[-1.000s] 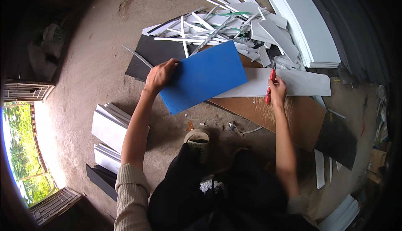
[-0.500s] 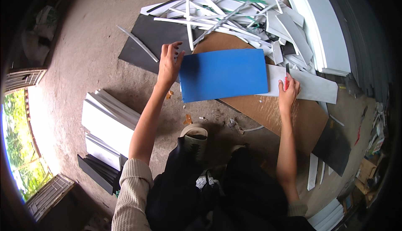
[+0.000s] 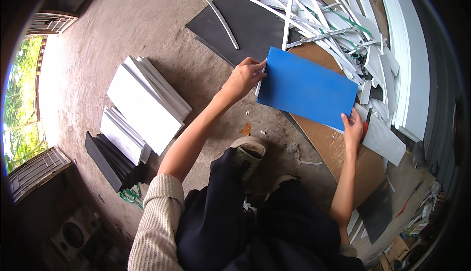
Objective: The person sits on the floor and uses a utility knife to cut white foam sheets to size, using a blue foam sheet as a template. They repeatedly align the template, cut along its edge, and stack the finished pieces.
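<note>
A flat blue rectangular sheet [image 3: 306, 87] lies slantwise in front of me, over a brown board. Its left edge is between the fingers and thumb of my left hand [image 3: 244, 78]; a thin white edge shows beneath it there. My right hand [image 3: 352, 131] is closed at the sheet's lower right corner, thumb on top. In that same hand is a red-handled utility knife [image 3: 365, 127], its dark tip pointing away from me. A white panel piece [image 3: 385, 141] sits on the brown board [image 3: 363, 165] beside the right hand.
Tangled white offcut strips [image 3: 338, 30] cover the far right, beside a dark grey sheet [image 3: 235, 20]. Long white panels [image 3: 409, 50] stand along the right. At left are stacked white boards [image 3: 144, 104] and black pieces [image 3: 110, 160]. My shoe [image 3: 249, 153] is close to the brown board.
My left hand has closed on the blue sheet's left edge. The sheet has turned clockwise, and my right hand has come onto its corner with the knife. The whole view has shifted left.
</note>
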`<state>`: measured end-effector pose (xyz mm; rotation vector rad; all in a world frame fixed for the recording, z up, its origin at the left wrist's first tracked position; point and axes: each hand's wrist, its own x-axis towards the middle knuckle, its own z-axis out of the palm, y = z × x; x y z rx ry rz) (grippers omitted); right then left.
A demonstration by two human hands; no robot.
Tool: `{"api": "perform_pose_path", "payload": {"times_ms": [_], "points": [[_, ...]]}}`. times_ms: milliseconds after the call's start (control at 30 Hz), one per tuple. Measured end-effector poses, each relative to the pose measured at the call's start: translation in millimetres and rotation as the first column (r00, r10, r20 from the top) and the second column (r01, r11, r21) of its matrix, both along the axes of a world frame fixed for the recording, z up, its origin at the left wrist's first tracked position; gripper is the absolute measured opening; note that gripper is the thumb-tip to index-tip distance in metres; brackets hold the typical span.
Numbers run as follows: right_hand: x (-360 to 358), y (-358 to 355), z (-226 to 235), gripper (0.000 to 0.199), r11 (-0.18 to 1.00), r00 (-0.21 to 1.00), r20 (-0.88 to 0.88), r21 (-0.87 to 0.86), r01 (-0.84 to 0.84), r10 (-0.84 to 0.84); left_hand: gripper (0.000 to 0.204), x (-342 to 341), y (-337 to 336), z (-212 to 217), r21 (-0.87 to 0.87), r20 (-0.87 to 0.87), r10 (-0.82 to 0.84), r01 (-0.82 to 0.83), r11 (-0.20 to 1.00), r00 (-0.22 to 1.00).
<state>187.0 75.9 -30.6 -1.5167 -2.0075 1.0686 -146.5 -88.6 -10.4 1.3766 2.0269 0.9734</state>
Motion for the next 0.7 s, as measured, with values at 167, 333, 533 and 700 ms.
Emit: {"api": "perform_pose_path", "payload": {"times_ms": [167,333,533,700], "points": [[2,5,-6,0.044,1.0,1.0,-0.005,0.027,0.012,-0.012,0.046,-5,12,-1,-0.082,0.013,-0.038,0.039,0.996,0.999],[4,7,-10,0.044,1.0,1.0,-0.014,0.013,0.024,-0.023,0.054,-4,11,-6,-0.123,0.03,-0.033,0.037,0.992,0.999],[0,4,-9,0.044,1.0,0.999,-0.038,-0.008,0.016,-0.016,0.055,-4,10,-11,-0.112,-0.013,0.004,-0.006,0.994,1.0],[-4,2,-5,0.043,1.0,0.998,-0.056,-0.005,0.013,-0.014,0.056,-3,10,-12,-0.12,0.005,0.03,-0.029,0.992,1.0]]}}
